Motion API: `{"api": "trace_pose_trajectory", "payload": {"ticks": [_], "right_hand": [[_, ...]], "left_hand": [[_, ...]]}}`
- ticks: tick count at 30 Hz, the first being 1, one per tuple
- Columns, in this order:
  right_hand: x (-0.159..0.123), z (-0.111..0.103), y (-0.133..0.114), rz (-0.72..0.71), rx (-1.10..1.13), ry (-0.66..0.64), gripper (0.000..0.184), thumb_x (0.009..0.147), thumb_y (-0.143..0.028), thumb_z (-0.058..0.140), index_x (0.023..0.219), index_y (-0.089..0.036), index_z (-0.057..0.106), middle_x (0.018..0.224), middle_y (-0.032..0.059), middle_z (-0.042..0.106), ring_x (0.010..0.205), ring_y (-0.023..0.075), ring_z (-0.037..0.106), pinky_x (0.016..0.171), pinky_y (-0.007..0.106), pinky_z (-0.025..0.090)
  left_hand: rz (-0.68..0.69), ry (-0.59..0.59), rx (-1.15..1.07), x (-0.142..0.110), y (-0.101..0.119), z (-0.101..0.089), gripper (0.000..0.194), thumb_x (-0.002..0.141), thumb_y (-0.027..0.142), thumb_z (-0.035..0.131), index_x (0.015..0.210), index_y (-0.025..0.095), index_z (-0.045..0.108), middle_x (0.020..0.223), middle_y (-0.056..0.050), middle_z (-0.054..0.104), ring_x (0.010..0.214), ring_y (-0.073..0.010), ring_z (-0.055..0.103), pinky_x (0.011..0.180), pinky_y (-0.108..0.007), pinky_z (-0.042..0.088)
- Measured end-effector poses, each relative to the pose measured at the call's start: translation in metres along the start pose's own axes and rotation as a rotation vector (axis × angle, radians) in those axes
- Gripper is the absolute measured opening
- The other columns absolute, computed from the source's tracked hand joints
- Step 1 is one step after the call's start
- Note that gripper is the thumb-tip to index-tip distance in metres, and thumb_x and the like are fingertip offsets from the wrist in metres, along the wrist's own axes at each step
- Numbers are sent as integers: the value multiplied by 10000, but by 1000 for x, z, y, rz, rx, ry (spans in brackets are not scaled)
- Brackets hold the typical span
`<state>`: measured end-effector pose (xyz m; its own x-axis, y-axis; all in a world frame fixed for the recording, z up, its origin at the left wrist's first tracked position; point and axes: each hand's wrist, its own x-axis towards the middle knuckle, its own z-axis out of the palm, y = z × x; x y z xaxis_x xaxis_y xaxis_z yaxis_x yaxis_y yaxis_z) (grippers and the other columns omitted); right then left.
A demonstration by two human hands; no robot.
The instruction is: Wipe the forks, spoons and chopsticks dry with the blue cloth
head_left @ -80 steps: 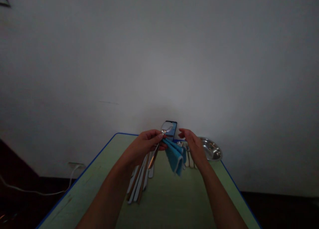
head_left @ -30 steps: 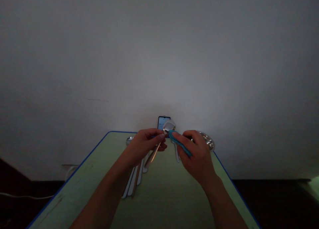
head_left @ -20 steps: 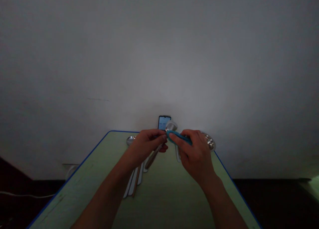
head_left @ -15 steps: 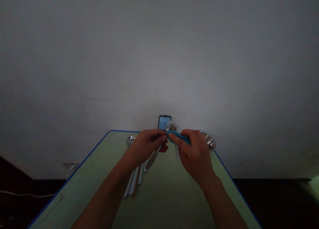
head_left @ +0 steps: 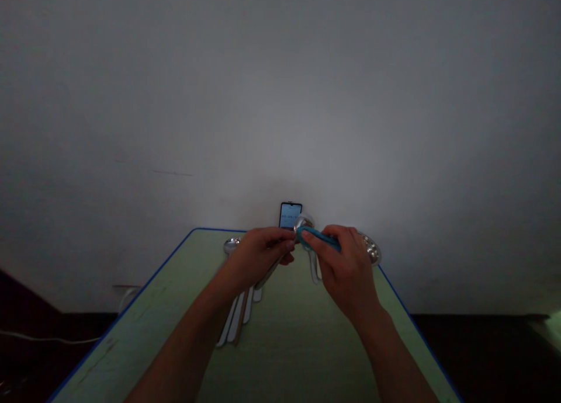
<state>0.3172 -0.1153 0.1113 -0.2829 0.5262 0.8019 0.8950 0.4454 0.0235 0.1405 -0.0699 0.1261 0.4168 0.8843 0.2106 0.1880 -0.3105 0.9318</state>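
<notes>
My left hand (head_left: 267,248) is closed around a metal spoon (head_left: 267,277), whose handle slants down toward me and whose rounded head (head_left: 301,221) points away. In my right hand (head_left: 344,263) is a folded blue cloth (head_left: 322,238), pinched with the thumb on top and pressed against the spoon's head. Both hands are close together above the far part of the table. Just beneath them lies a white-handled utensil (head_left: 314,267), its upper end partly hidden. My fingers cover the spoon's neck.
Several utensils with pale handles (head_left: 236,318) lie side by side at left on the green table (head_left: 289,356), one handle brown. A phone (head_left: 290,215) leans on the wall behind. A shiny metal dish (head_left: 371,249) stands by the right edge, partly behind my right hand.
The blue cloth has shifted slightly right along with my right hand. The spoon has turned a little, so its handle shows less below my left hand.
</notes>
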Motion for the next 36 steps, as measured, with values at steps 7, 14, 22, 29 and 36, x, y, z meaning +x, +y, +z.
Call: {"api": "trace_pose_trajectory", "payload": {"ticks": [7,14,22,29,36], "right_hand": [[-2,-1,2,22,9,28,361,835,-107,493,1147,-255,595,958,81,522,838,199,449,701,361,392],[-2,0,4,50,47,47,384,824,-85,497,1161,-246,588,960,80,507,875,201,458,729,366,416],[-3,0,6,80,88,49,372,839,-112,485,1173,-249,573,952,73,498,872,193,465,735,364,430],[-3,-2,4,100,75,47,375,834,-112,490,1173,-246,578,949,74,501,867,193,469,723,359,427],[-5,3,10,161,101,53,377,832,-119,491,1181,-241,568,945,72,497,863,192,461,733,371,435]], "left_hand": [[114,-30,86,0,-3,-4,162,773,196,555,844,123,681,697,-23,650,610,-117,618,595,-225,498],[216,-59,149,-2,-5,-7,160,797,184,542,837,131,688,701,-14,637,622,-104,618,608,-204,489],[226,-68,184,-2,-7,-9,173,795,170,538,861,136,694,713,-18,640,632,-108,622,614,-208,490],[234,-63,246,-2,-7,-10,173,797,191,538,820,134,700,711,-30,644,647,-117,617,610,-210,484],[102,-66,88,-4,-8,-12,153,774,234,580,791,128,690,674,-26,661,630,-130,628,616,-234,503]]}}
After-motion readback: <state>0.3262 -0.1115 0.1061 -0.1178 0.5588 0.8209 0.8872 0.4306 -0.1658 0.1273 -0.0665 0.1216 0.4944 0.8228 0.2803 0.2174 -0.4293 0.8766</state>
